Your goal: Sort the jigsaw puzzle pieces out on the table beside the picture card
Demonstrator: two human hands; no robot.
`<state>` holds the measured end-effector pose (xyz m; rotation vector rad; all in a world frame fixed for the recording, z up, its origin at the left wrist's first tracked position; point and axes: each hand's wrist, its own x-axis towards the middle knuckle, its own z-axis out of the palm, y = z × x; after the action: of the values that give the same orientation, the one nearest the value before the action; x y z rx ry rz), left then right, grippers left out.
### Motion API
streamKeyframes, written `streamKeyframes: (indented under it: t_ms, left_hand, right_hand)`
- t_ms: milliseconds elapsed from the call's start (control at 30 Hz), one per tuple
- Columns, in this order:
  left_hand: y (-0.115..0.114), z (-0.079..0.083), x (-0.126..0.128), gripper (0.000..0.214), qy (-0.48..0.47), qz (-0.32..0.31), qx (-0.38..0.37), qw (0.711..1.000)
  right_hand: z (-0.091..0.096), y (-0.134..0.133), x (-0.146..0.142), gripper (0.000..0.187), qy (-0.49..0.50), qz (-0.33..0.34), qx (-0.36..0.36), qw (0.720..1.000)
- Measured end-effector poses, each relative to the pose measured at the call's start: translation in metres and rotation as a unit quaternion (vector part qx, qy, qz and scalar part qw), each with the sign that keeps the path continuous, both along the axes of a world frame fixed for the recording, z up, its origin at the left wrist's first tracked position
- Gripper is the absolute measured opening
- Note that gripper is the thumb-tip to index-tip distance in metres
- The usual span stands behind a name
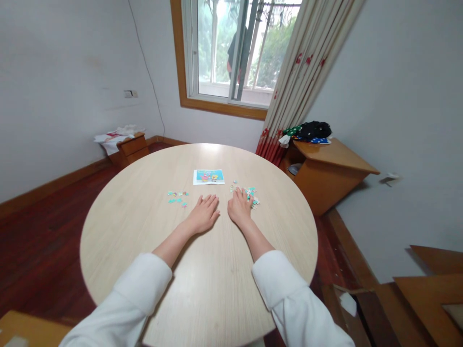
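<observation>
My left hand [205,212] lies flat on the table, palm down, with its fingers stretched out and nothing in it. Left of it are several blue and multicoloured jigsaw puzzle pieces [177,200] in short rows. My right hand [240,206] rests at the near left side of a loose heap of puzzle pieces [256,200]. Its fingers are apart and reach over the pieces, partly hiding them; no piece shows in its grip. Beyond both hands, a blue picture card [210,177] with pink and yellow cartoon figures lies on the tabletop.
The round, pale wooden table [202,294] stands before a window [231,53], behind which a person [238,53] is partly visible. A wooden cabinet [333,159] with clothes [313,131] is at the right, beside a curtain [307,58]. A small nightstand [133,147] is at the back left.
</observation>
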<state>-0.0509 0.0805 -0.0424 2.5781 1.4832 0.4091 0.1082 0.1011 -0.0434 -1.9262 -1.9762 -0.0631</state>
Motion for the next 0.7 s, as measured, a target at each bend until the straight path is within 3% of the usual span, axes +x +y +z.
streamKeyframes:
  t_ms: [133,267,433,500,600,700]
  left_hand:
    - [0.001,-0.002,0.005,0.051,0.011,0.011,-0.007,1.000]
    - [-0.001,0.002,-0.001,0.041,-0.004,0.047,0.031,0.998]
    - [-0.001,0.011,-0.017,0.031,0.041,0.143,0.074,0.986]
    - [0.000,0.012,-0.021,0.032,0.053,0.174,0.084,0.980]
    - [0.001,0.010,-0.019,0.033,0.026,0.161,0.091,0.982]
    - [0.003,0.004,-0.009,0.040,-0.011,0.076,0.080,0.994]
  right_hand:
    - [-0.004,0.004,-0.002,0.049,-0.006,0.022,-0.014,1.000]
    - [-0.002,0.002,-0.002,0.047,0.004,0.038,-0.022,0.999]
    - [0.005,-0.005,0.001,0.037,0.011,0.198,-0.013,0.980]
    - [0.006,-0.005,0.002,0.036,0.013,0.230,-0.005,0.973]
    - [0.004,0.000,0.001,0.041,0.012,0.158,0.015,0.987]
    - [0.001,0.007,0.000,0.045,0.001,0.064,0.020,0.998]
